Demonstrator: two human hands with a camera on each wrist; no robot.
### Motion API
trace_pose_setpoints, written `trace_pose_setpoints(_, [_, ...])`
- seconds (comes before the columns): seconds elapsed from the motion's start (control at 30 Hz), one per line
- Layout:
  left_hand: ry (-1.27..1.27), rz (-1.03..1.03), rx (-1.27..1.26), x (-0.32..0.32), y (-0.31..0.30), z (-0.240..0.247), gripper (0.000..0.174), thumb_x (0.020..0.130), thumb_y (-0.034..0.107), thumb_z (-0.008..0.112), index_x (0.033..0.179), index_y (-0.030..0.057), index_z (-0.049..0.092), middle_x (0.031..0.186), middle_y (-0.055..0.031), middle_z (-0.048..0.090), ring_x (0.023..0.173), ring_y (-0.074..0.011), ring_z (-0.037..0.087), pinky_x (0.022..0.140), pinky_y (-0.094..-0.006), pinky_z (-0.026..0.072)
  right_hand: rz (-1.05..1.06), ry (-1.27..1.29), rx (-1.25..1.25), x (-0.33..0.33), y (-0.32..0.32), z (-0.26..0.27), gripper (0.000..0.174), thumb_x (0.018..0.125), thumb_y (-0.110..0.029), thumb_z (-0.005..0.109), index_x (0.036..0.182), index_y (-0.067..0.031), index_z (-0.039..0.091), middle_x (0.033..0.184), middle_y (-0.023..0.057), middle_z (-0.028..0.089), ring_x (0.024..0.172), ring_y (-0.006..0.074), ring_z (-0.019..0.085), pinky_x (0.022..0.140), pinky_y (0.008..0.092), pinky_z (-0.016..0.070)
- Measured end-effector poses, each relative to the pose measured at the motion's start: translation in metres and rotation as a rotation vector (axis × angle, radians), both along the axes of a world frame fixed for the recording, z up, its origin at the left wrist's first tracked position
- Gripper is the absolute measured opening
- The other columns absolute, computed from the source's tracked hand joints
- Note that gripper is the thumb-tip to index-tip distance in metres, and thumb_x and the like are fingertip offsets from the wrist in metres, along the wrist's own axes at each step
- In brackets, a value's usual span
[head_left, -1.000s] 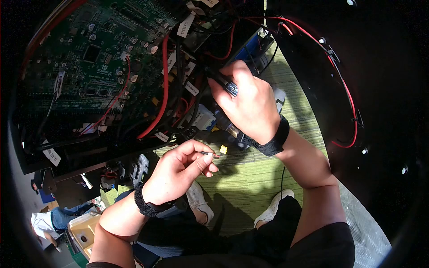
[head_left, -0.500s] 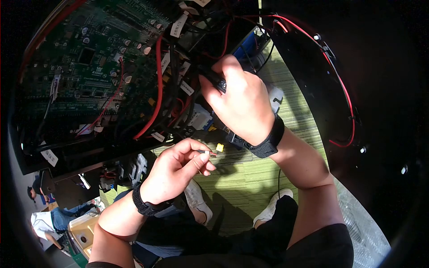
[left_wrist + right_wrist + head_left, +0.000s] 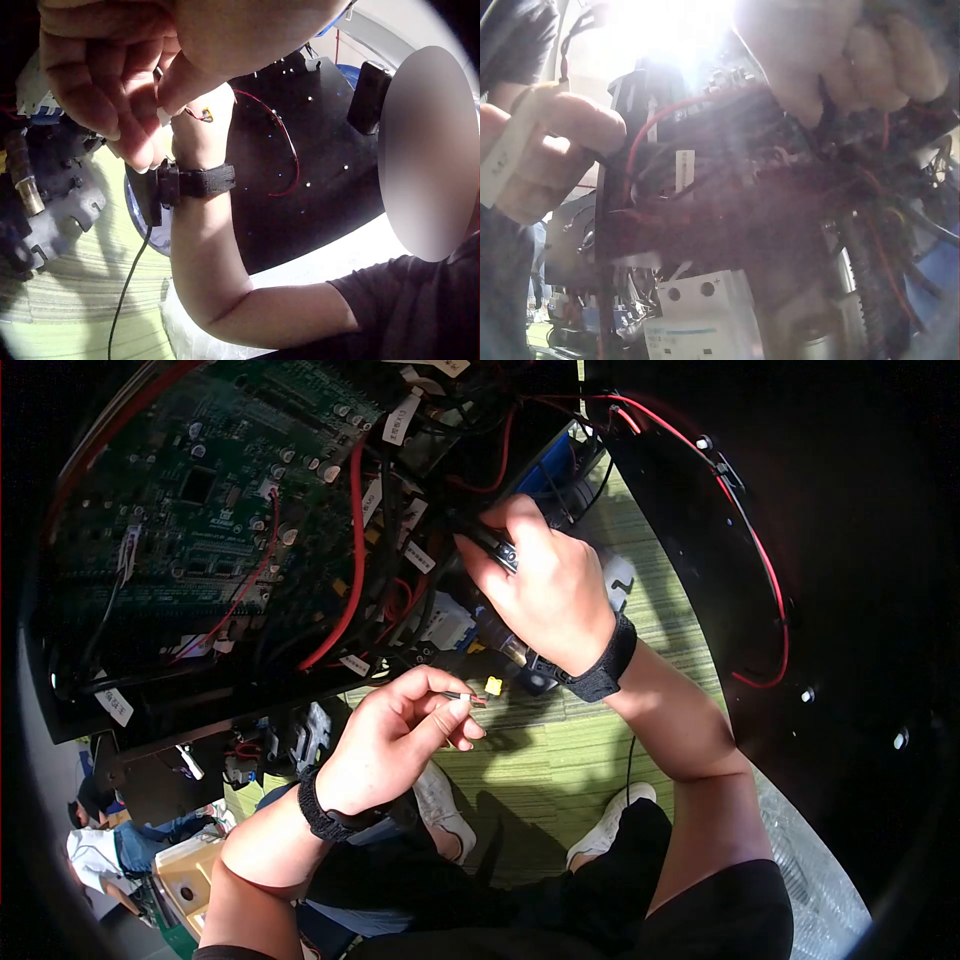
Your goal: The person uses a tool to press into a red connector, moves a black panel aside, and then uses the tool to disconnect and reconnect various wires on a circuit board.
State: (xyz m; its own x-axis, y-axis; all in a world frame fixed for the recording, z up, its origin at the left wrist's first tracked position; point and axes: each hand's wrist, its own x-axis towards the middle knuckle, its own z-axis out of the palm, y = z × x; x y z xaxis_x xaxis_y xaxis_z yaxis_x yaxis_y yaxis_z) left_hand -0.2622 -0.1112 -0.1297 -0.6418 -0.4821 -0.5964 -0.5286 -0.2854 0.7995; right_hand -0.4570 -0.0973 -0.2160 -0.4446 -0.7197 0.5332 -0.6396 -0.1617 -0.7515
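Observation:
In the head view my left hand (image 3: 385, 745) pinches a thin red and black cable (image 3: 472, 701) between thumb and forefinger. Just past the fingertips, a small yellow connector (image 3: 493, 686) sits at the cable's end. A white label (image 3: 511, 154) hangs by the left fingers in the right wrist view. My right hand (image 3: 555, 585) is up at the cable bundle. Its thumb and forefinger grip a black stick-like piece with pale markings (image 3: 507, 552), whose far end is lost among dark cables. What that piece is, I cannot tell.
A green circuit board (image 3: 215, 480) fills the upper left of the black housing. A thick red cable (image 3: 357, 560) curves beside it. At right a black panel (image 3: 840, 560) carries a red and black wire. A white breaker (image 3: 705, 319) sits below the cables.
The head view has shifted slightly, so the housing sits a little further left. My right hand and the black piece have tilted a little. The left hand keeps its pinch on the cable.

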Motion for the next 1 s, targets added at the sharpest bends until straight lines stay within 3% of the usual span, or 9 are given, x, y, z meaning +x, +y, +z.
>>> trace_pose_setpoints(0.37, [0.000, -0.003, 0.029, 0.001, -0.001, 0.004, 0.014, 0.100, 0.010, 0.054, 0.109, -0.0002, 0.057, 0.094, -0.0041, 0.065, 0.087, -0.0092, 0.065, 0.076, -0.0236, 0.0529, -0.016, -0.025, -0.025, 0.002, 0.000, -0.004, 0.027, 0.087, -0.022, 0.068, 0.098, -0.0038, 0.052, 0.066, 0.0171, 0.064, 0.059, 0.0375, 0.065, 0.051, 0.0456, 0.0511])
trace_pose_setpoints(0.9, [0.019, 0.026, 0.043, 0.003, -0.001, 0.004, 0.014, 0.100, 0.008, 0.054, 0.110, -0.0004, 0.057, 0.094, -0.0047, 0.066, 0.086, -0.0094, 0.065, 0.076, -0.0237, 0.0529, 0.003, -0.044, 0.022, 0.004, 0.004, 0.008, 0.027, 0.088, -0.020, 0.066, 0.099, -0.0022, 0.049, 0.061, 0.0175, 0.062, 0.057, 0.0374, 0.064, 0.050, 0.0459, 0.0513])
trace_pose_setpoints(0.97, [0.021, 0.031, 0.054, 0.004, -0.001, 0.004, 0.014, 0.100, 0.008, 0.054, 0.110, -0.0004, 0.057, 0.094, -0.0050, 0.067, 0.085, -0.0094, 0.065, 0.076, -0.0237, 0.0529, -0.010, -0.086, 0.070, 0.007, 0.007, 0.010, 0.028, 0.083, -0.013, 0.073, 0.099, 0.0000, 0.055, 0.079, 0.0170, 0.068, 0.073, 0.0337, 0.069, 0.059, 0.0360, 0.0548])
trace_pose_setpoints(1.0, [0.019, 0.030, 0.054, 0.004, -0.002, 0.004, 0.014, 0.100, 0.008, 0.054, 0.110, -0.0004, 0.057, 0.094, -0.0054, 0.067, 0.085, -0.0095, 0.065, 0.076, -0.0237, 0.0529, -0.016, -0.088, 0.075, 0.007, 0.007, 0.009, 0.028, 0.083, -0.013, 0.073, 0.099, 0.0000, 0.055, 0.079, 0.0170, 0.068, 0.073, 0.0337, 0.069, 0.059, 0.0360, 0.0548])
